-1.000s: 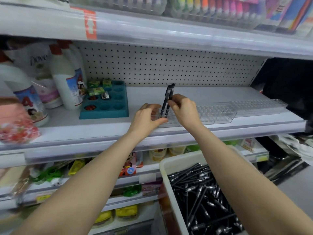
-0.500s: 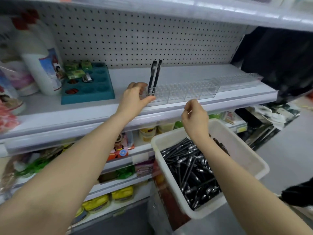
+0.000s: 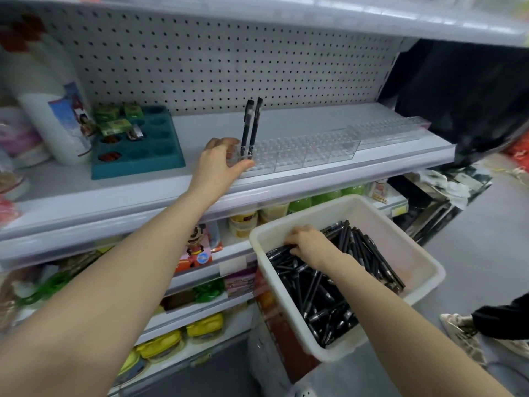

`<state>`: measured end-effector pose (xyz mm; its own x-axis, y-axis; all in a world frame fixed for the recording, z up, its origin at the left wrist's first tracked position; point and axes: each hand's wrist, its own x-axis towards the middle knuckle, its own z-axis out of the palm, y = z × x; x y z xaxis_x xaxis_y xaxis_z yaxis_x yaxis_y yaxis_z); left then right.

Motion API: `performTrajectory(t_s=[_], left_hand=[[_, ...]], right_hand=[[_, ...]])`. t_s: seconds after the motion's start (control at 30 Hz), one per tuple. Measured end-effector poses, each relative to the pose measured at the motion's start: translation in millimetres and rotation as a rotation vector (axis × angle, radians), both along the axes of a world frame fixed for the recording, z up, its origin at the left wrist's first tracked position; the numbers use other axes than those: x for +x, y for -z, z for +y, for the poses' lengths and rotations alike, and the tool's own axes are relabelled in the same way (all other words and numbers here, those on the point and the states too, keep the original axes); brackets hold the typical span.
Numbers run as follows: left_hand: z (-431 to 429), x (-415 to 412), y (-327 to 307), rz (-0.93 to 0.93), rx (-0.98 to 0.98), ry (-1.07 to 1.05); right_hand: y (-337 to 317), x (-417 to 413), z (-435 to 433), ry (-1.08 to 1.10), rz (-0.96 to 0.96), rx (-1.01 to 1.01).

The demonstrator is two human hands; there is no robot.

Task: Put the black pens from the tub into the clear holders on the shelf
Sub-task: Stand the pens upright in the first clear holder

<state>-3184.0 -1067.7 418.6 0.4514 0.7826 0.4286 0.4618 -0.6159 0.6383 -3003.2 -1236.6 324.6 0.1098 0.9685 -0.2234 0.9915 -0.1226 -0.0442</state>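
Change: right hand [image 3: 307,243] has left the shelf [image 3: 372,170] and dropped into the tub [image 3: 423,270], fingers curled among the black pens [image 3: 323,296]; grip on one, cannot tell. The left hand [image 3: 220,164] still clasps the clear holders [image 3: 300,150] at their end. Two standing pens [image 3: 250,124] slotted; next pick likely.

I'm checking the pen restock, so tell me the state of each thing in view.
Two pens: upright in the holders' left end.
Clear holders: other slots empty.
Tub: piled with loose pens.
Left hand: grips the holders' left end.
Right hand: down on the tub's pens, grip unclear.
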Motion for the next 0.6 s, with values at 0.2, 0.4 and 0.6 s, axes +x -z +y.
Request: performTrajectory(t_s=[0.2,0.4,0.6], left_hand=[[0.0,0.1,0.8,0.0,-0.005,0.003],[-0.9,0.1,0.0,-0.006,-0.012,0.003],[-0.1,0.6,1.6,-0.008,-0.037,0.0]], right_hand=[[-5.9,2.1,4.4,0.019,-0.01,0.017],[-53.2,24.5,-2.8,0.113,0.222,0.052],[-139.0,32.1,10.6,0.196,0.841,0.353]])
